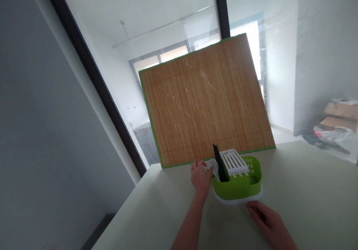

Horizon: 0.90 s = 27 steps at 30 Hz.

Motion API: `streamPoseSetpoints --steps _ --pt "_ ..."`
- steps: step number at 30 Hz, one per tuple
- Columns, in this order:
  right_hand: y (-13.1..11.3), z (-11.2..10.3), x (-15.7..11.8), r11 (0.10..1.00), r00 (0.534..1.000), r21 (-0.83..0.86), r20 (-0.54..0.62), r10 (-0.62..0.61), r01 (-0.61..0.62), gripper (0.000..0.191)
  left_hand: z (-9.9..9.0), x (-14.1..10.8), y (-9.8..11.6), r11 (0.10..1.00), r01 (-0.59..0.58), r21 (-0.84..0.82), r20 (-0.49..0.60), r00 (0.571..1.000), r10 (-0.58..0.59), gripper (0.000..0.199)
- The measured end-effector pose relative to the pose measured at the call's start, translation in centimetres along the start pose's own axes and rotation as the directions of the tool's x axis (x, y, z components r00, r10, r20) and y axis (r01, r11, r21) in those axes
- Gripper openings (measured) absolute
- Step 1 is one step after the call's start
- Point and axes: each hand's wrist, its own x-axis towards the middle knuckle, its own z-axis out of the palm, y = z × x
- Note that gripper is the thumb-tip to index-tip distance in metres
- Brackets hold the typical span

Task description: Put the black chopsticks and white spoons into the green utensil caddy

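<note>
A green plastic basket (pixel 235 189) with a white base (pixel 233 201) stands on the table. Inside its left end is a white coiled cable (pixel 214 167), and beside that a long black strip (pixel 220 164) sticks up at a tilt. A white slotted rack with small hooks (pixel 234 161) rests across the basket's top. My left hand (pixel 200 177) is at the basket's left end, its thumb and fingers closed on the cable. My right hand (pixel 267 220) lies near the base's front right edge, fingers curled together; nothing shows in them.
Behind the basket, a bamboo mat with green edging (pixel 207 101) leans upright against a glass pane. The pale table (pixel 302 190) has a left edge running diagonally. A dark frame post (pixel 97 82) rises at left. Cardboard boxes (pixel 341 110) lie beyond the glass at right.
</note>
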Motion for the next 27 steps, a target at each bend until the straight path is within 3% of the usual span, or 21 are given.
streamPoseSetpoints --steps 3,6,8,10,12,14,17,23,27 --pt "0.1 0.0 0.0 1.000 1.000 -0.010 0.019 0.007 -0.007 0.031 -0.7 -1.0 -0.3 0.986 0.011 -0.164 -0.092 0.995 -0.026 0.016" --pt "0.3 0.1 -0.1 1.000 0.999 -0.025 0.042 0.013 -0.012 0.031 -0.5 -4.2 -1.6 0.929 0.043 -0.367 -0.131 0.987 -0.098 0.018" --pt "0.4 0.2 -0.1 0.999 0.998 -0.032 0.058 0.014 -0.013 0.031 0.1 -7.3 -3.0 0.909 0.096 -0.406 -0.016 0.994 -0.112 0.024" --pt "0.3 0.4 -0.1 0.999 0.997 -0.037 0.076 0.023 -0.020 0.031 1.0 -10.5 -4.2 0.941 0.110 -0.319 0.181 0.982 -0.054 0.030" --pt "0.2 0.5 -0.2 0.999 0.996 -0.039 0.086 0.031 -0.028 0.031 1.9 -13.1 -5.1 0.986 0.030 -0.163 0.382 0.923 0.035 0.029" --pt "0.0 0.6 -0.2 0.999 0.996 -0.040 0.087 0.033 -0.030 0.030 2.5 -14.5 -5.5 0.993 -0.102 -0.053 0.534 0.837 0.115 0.022" --pt "0.0 0.7 -0.4 0.998 0.996 -0.041 0.082 0.042 -0.039 0.030 3.1 -15.0 -5.5 0.981 -0.193 -0.014 0.604 0.781 0.162 0.019" --pt "0.5 0.5 -0.4 0.996 0.997 -0.067 0.032 0.065 -0.063 0.031 3.6 -14.5 -5.8 0.985 -0.171 -0.010 0.626 0.767 0.140 0.023" --pt "0.2 -0.1 -0.3 0.989 0.991 -0.112 -0.102 0.084 -0.095 0.031 3.7 -14.6 -6.1 0.980 -0.194 -0.040 0.625 0.760 0.176 0.021"
